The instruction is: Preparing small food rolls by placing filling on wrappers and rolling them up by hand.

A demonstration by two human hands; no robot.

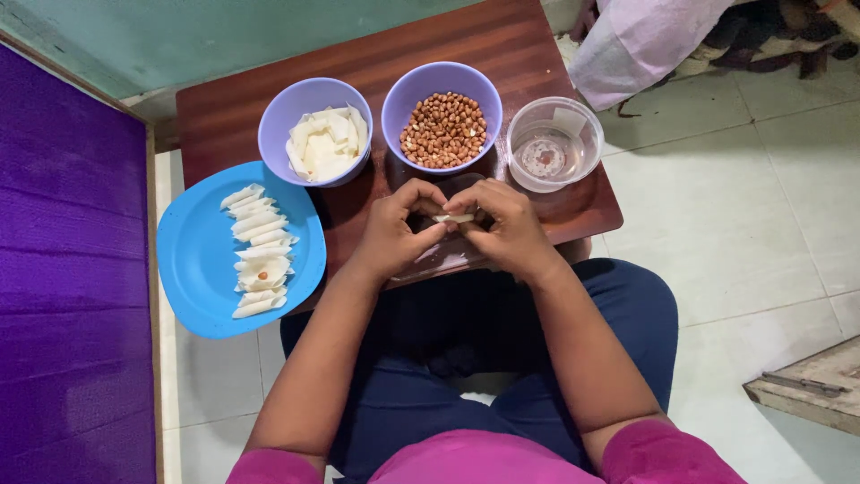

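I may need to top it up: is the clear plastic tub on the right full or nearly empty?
Nearly empty. The clear tub shows its bare bottom through the wall, with only a thin wet film and a small speck in the middle.

A home, set up for food work: a low wooden bench [502,54] on a tiled floor [752,206], a bowl of peanuts [442,130] at twelve o'clock, folded laundry [645,36] at two o'clock.

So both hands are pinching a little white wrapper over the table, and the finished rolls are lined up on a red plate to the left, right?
Not quite: the plate is blue, not red, as the head view shows. The rest holds: the left hand and right hand pinch a small white wrapper over the table, and the rolls lie in a row on that plate.
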